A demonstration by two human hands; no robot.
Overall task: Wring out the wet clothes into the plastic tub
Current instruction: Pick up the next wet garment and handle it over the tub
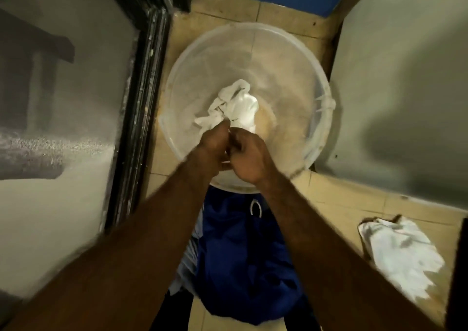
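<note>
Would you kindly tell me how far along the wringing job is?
Perhaps done: a crumpled white cloth lies on the tan floor tiles near the round translucent plastic tub; whether wrung, I cannot tell. In hand: left hand and right hand grip the white garment inside the tub. Left: finishing that garment.

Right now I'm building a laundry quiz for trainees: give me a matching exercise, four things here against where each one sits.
1. wet white garment
2. white cloth
3. blue shorts
4. plastic tub

A. on the tiles, lower right of the view
B. worn, below the tub's near rim
C. on the tiles, in the middle
D. inside the tub

Pairs: 1-D, 2-A, 3-B, 4-C
</note>
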